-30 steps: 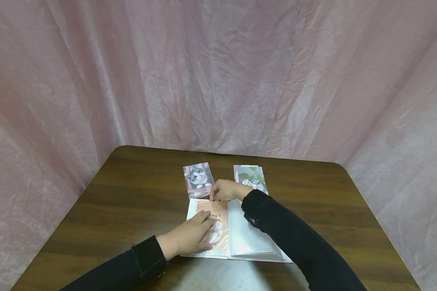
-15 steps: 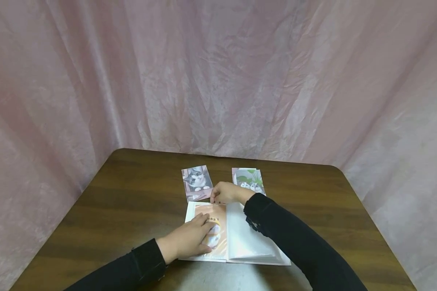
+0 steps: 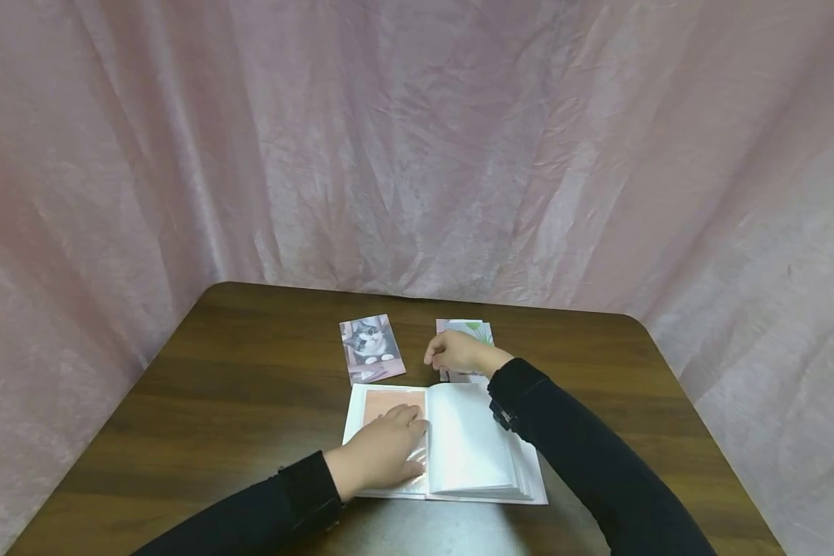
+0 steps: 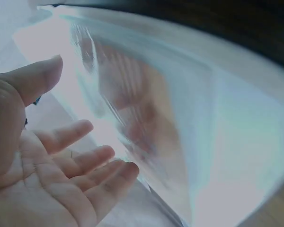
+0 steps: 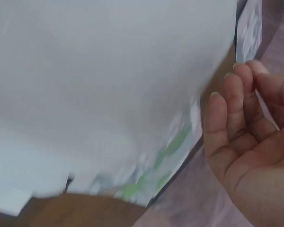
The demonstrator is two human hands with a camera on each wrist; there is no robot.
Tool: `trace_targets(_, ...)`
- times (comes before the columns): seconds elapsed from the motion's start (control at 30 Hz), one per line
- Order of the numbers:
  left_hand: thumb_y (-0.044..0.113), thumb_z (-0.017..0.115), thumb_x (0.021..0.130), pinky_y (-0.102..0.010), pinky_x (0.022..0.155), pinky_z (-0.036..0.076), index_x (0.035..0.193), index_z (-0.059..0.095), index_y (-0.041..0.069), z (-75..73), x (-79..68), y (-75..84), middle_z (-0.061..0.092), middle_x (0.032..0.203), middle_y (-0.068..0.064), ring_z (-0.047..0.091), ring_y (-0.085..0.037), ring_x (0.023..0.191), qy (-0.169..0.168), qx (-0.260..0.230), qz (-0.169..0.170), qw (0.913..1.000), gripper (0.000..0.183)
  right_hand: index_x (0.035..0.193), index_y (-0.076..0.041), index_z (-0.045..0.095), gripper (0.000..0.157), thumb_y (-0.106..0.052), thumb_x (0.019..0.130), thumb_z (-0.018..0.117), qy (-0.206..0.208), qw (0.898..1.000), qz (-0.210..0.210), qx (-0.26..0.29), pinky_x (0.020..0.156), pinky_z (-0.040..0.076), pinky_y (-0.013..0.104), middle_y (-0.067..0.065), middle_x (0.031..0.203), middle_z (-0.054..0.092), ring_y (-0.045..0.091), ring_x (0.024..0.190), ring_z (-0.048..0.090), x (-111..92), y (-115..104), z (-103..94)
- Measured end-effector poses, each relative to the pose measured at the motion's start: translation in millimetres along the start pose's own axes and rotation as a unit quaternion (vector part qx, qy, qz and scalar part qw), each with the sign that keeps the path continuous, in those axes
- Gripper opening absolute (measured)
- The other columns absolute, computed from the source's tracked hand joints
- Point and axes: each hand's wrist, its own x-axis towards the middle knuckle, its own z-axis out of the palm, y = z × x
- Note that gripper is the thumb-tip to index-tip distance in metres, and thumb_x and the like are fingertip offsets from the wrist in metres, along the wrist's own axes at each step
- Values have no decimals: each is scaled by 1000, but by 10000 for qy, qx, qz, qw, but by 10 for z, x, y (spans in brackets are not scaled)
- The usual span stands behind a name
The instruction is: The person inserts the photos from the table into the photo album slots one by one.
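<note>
A photo album (image 3: pixel 469 436) lies spread on the table, its right page blank white. An orange-toned picture (image 3: pixel 388 399) sits in the clear sleeve of the left page. My left hand (image 3: pixel 381 446) lies over that page with fingers extended, covering much of the picture; the left wrist view shows the glossy sleeve (image 4: pixel 128 94) past the fingertips. Beyond the album's top edge, my right hand (image 3: pixel 462 352) hovers over overlapping picture cards (image 3: pixel 482 332) with green leaves, hiding most of them. Its fingers (image 5: pixel 217 120) are loosely bent and hold nothing.
A grey-and-white cat card (image 3: pixel 371 347) lies behind the album's left page. The brown wooden table (image 3: pixel 236 386) reaches back to a pink curtain (image 3: pixel 403 154). Dark sleeves (image 3: pixel 584 448) cover both forearms.
My right hand has come away from the top of the left page and moved right, over the leafy cards. My left hand has slid slightly right across the picture.
</note>
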Motion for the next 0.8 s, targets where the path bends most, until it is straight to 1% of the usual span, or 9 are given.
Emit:
trace_targets(0.1, 43, 71, 91, -46, 107, 44, 142, 54, 6, 19, 47, 84, 51, 145, -16, 45, -28, 138, -8, 11, 39, 10000, 65, 108, 0, 71, 19, -5, 98, 56, 276, 9993, 253, -65, 78, 55, 34, 10, 100, 71, 21, 85, 64, -41, 94, -129)
trace_targets(0.2, 45, 67, 94, -39, 111, 40, 145, 51, 6, 42, 85, 172, 49, 149, -15, 44, -27, 139, -9, 21, 171, 9999, 66, 112, 0, 71, 22, -10, 98, 57, 673, 9959, 572, -218, 79, 54, 36, 12, 109, 70, 23, 89, 64, -73, 221, -237)
trace_targets(0.33, 45, 66, 95, -37, 115, 35, 146, 50, 7, 62, 123, 270, 44, 153, -15, 42, -27, 141, 6, -28, 379, 9993, 66, 116, 0, 68, 25, -17, 100, 58, 1181, 9867, 1100, -203, 83, 54, 41, 16, 119, 67, 27, 97, 63, -109, 368, -342)
trace_targets(0.43, 45, 65, 95, -37, 116, 33, 146, 50, 8, 78, 146, 316, 40, 155, -16, 39, -29, 143, 31, -5, 481, 9988, 65, 123, 1, 64, 30, -19, 100, 59, 1419, 9790, 1465, -41, 90, 52, 46, 21, 127, 62, 35, 109, 62, -133, 446, -394)
trace_targets(0.5, 45, 65, 95, -38, 116, 33, 146, 50, 8, 93, 161, 338, 38, 156, -16, 37, -30, 144, 31, -1, 536, 9986, 64, 130, 3, 60, 37, -19, 100, 59, 1485, 9745, 1680, 34, 96, 50, 49, 23, 134, 58, 39, 119, 57, -141, 493, -410)
trace_targets(0.57, 45, 65, 95, -38, 116, 33, 146, 51, 10, 105, 173, 358, 37, 157, -16, 36, -30, 145, -2, -8, 578, 9983, 63, 136, 6, 53, 45, -19, 100, 59, 1481, 9715, 1847, 98, 99, 48, 51, 25, 138, 53, 41, 124, 53, -138, 542, -403)
trace_targets(0.7, 44, 64, 96, -39, 115, 34, 146, 52, 12, 119, 193, 388, 37, 158, -14, 34, -31, 146, -130, -144, 618, 9979, 61, 141, 11, 44, 56, -20, 99, 61, 1513, 9666, 2057, 232, 100, 48, 52, 30, 141, 48, 44, 126, 51, -108, 645, -342)
trace_targets(0.8, 44, 64, 96, -39, 115, 34, 145, 54, 13, 132, 203, 401, 38, 157, -13, 34, -30, 146, -193, -205, 638, 9976, 59, 142, 12, 41, 62, -22, 96, 67, 1708, 9601, 2193, 299, 101, 46, 54, 32, 141, 47, 47, 127, 49, -85, 709, -281)
